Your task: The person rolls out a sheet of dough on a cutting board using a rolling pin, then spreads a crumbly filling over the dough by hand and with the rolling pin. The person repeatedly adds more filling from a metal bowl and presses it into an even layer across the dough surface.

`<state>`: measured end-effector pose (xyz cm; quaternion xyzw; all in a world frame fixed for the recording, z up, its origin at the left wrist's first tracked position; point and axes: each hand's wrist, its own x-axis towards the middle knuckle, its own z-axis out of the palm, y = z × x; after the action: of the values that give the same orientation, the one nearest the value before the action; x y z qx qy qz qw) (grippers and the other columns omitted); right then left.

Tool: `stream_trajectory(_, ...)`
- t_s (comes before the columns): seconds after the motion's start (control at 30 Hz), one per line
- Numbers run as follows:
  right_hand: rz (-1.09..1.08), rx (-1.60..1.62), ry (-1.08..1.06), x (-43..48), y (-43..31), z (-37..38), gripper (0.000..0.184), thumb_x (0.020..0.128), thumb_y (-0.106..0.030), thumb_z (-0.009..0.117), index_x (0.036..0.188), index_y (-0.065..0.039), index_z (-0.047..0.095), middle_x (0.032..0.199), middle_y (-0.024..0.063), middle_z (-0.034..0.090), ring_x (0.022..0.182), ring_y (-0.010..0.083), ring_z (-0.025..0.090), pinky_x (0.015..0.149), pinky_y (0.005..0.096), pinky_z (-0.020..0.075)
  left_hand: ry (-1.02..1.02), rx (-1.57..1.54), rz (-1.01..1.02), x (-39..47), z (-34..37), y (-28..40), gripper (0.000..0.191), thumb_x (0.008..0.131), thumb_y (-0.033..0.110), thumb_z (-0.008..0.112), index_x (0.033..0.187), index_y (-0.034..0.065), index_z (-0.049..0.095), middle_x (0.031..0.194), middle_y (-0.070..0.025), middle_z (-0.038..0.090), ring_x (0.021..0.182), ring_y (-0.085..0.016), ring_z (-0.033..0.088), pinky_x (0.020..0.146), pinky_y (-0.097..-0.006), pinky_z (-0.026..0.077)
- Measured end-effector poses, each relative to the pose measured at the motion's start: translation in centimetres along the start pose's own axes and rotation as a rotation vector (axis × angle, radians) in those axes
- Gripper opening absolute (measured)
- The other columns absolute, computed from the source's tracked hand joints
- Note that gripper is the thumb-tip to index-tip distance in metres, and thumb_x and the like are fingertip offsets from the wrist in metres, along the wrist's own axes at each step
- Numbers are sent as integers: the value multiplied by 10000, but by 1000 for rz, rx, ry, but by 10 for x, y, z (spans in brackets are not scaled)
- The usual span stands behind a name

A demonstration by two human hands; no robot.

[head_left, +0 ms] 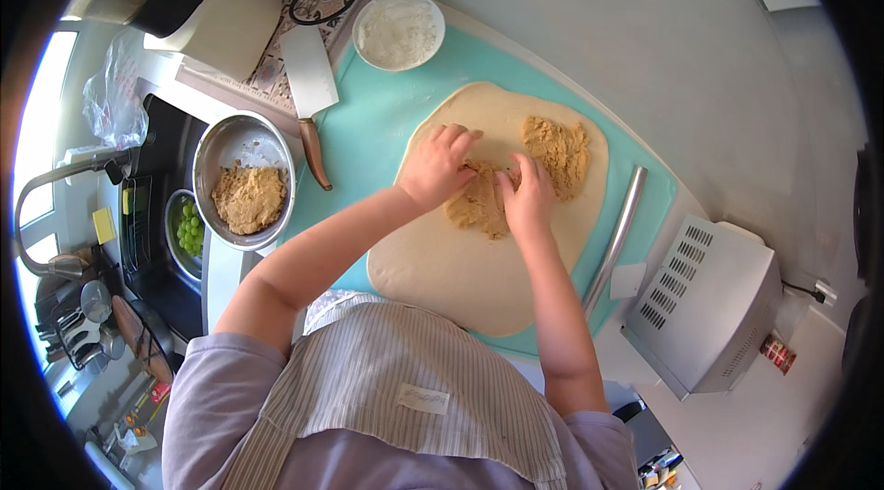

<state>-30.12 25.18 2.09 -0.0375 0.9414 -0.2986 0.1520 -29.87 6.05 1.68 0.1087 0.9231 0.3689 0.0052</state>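
A large flat sheet of rolled dough [442, 269] lies on a turquoise mat [373, 110]. On its right upper part is a spread patch of crumbly tan filling [559, 155]. A second lump of the filling [476, 207] lies near the middle of the sheet, between my two hands. My left hand [442, 162] rests at the lump's upper left, fingers bent and thumb touching it. My right hand [528, 200] is at the lump's right side, its thumb and fingers against the filling. Whether either hand grips any of it cannot be told.
Left of the mat stands a steel bowl [293, 179] with more filling. A cleaver [311, 82] lies beside it, and a white bowl of flour [398, 31] stands at the back. A metal rolling pin [618, 234] lies right, before a silver appliance [704, 303]. A sink [166, 110] is at left.
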Motion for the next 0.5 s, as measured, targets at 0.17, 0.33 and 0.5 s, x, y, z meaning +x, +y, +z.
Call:
stream_trajectory(0.17,-459,-381,-27,-47,18,18,650,912,-325,604,1453,-55,365,1533,140,309,1402,317,310,1116,516,271,-313,126,285,-74,10,0,632,890,274,591,1441,63,366,1501,-97,350,1379,-252,338,1124,-427,297)
stream_trajectory(0.33,-440,-439,-224,-49,23,5,735,917,-431,549,1488,-37,307,1588,99,224,1467,325,179,1155,587,135,-571,313,295,-94,1,0,706,952,401,495,1524,86,227,1608,-54,169,1479,-213,174,1197,-435,158)
stream_trajectory(0.5,-380,-361,-165,-79,37,9,742,919,-485,525,1484,-48,327,1592,99,218,1469,329,177,1137,625,116,-549,247,315,-85,4,13,710,952,413,487,1525,88,223,1612,-50,158,1485,-203,148,1208,-429,114)
